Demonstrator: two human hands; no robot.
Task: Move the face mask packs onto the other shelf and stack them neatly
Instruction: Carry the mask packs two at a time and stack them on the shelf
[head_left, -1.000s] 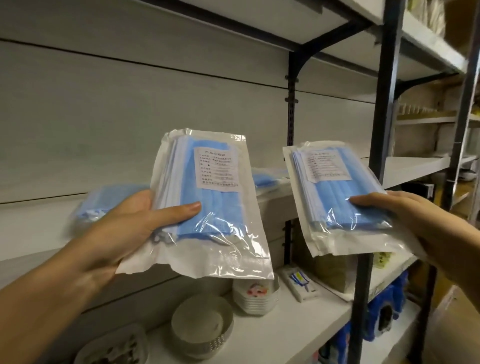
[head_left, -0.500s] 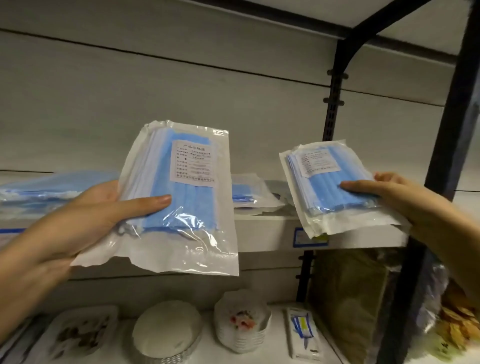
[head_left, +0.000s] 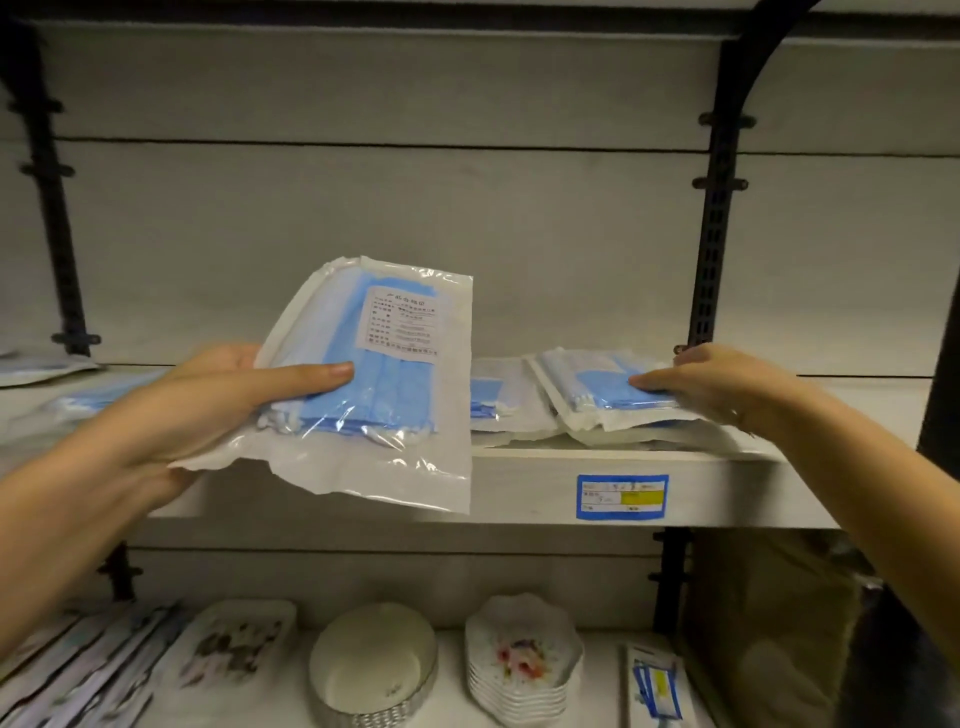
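Note:
My left hand (head_left: 208, 405) grips a clear pack of blue face masks (head_left: 395, 384) with a white label, held tilted in front of the white shelf (head_left: 519, 488). My right hand (head_left: 722, 384) grips a second mask pack (head_left: 597, 395), which lies flat on top of another pack at the shelf's right end. A further mask pack (head_left: 493, 395) lies on the shelf between the two held ones. More blue mask packs (head_left: 88, 400) lie blurred on the shelf's left part, partly behind my left hand.
Black uprights (head_left: 717, 234) and a dark post (head_left: 945, 364) bound the shelf on the right. A blue-bordered label (head_left: 622, 497) is stuck on the shelf's front edge. The lower shelf holds stacked bowls (head_left: 522, 660), a round tin (head_left: 374, 670), trays (head_left: 228, 649) and a small packet (head_left: 654, 686).
My right hand has lowered its pack from mid-air onto the pack lying at the shelf's right end. My left hand keeps its pack raised. The view has swung left and closer.

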